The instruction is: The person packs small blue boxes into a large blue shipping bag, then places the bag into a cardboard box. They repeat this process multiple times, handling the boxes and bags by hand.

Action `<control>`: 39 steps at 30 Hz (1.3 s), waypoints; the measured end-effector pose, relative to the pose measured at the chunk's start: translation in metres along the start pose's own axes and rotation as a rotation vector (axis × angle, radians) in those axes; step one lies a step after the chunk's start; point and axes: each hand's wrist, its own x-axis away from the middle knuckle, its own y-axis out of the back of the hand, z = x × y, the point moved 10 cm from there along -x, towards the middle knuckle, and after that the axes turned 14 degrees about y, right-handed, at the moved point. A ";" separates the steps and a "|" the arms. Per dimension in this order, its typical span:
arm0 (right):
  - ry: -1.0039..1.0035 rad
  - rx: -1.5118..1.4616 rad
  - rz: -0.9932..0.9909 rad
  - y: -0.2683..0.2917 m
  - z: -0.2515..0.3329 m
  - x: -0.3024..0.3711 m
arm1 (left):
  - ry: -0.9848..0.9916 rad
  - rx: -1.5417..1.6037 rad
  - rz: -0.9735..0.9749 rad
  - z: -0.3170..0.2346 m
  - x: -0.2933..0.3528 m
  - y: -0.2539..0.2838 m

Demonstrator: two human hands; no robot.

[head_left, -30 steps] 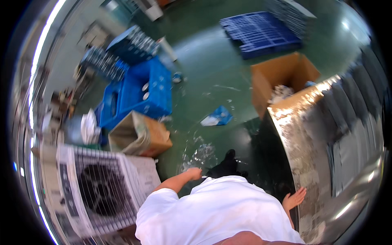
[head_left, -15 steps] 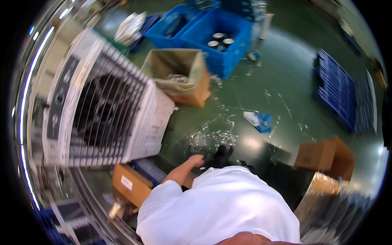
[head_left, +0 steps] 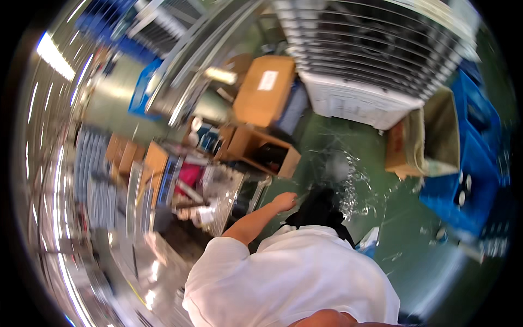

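Observation:
My left hand (head_left: 285, 201) hangs in front of my body at the end of a bent bare arm, its fingers curled in and no object visible in them. It touches nothing that I can make out. Nearest to it stands an open brown cardboard box (head_left: 291, 163) with something dark inside. Past that box lies a closed carton (head_left: 255, 103) with a white label. My right hand is out of the picture, hidden beyond my white shirt.
A large white air cooler (head_left: 354, 101) with a dark grille stands ahead. To its right are a lined carton (head_left: 400, 150) and blue crates (head_left: 438, 201). Clear plastic film (head_left: 348, 191) and a blue-white packet (head_left: 369, 240) litter the green floor. A cluttered bench (head_left: 231, 199) stands left.
My view has swung left: the cooler, lined carton and crates have shifted to the right, and the cluttered bench has come in. My left hand stays curled in front of me.

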 end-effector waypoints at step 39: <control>1.013 0.800 0.554 -0.233 0.779 -0.392 | 0.907 0.210 -0.847 0.530 -0.214 0.198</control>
